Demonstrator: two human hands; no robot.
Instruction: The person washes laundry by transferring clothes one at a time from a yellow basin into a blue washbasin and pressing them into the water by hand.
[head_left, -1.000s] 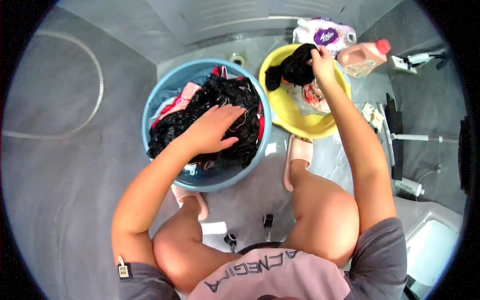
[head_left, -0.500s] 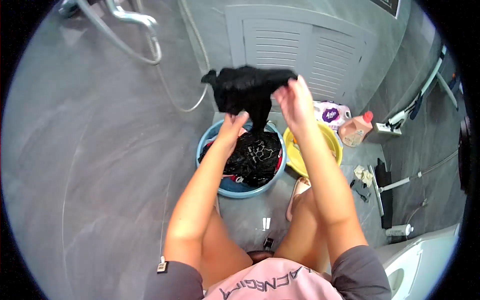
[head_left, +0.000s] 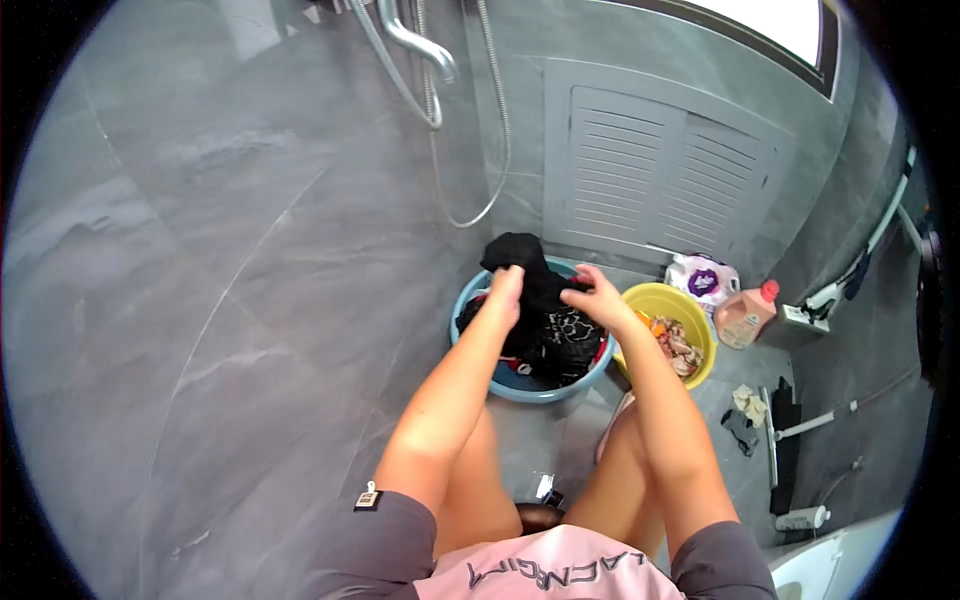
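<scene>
A black garment (head_left: 520, 255) hangs over the far part of a blue basin (head_left: 535, 394), which holds dark, wet clothes (head_left: 575, 345) with a white line pattern and some red and pink pieces. My left hand (head_left: 508, 292) is closed on the garment's near left side. Just right of the cloth, my right hand (head_left: 597, 298) has its thumb and fingers apart, with nothing seen between them. To the right of the blue basin stands a yellow basin (head_left: 708, 362) with patterned and orange clothes (head_left: 675, 345) in it.
Behind the yellow basin are a white and purple package (head_left: 703, 280) and a pink bottle (head_left: 745, 314) with a red cap. A squeegee (head_left: 783, 445) and small cloths (head_left: 748, 406) lie at the right. A shower hose (head_left: 500, 130) hangs on the wall ahead.
The black garment came out of the yellow basin, was raised between both hands, and is now lower over the blue basin. My right hand has let go of it. The view has tilted up.
</scene>
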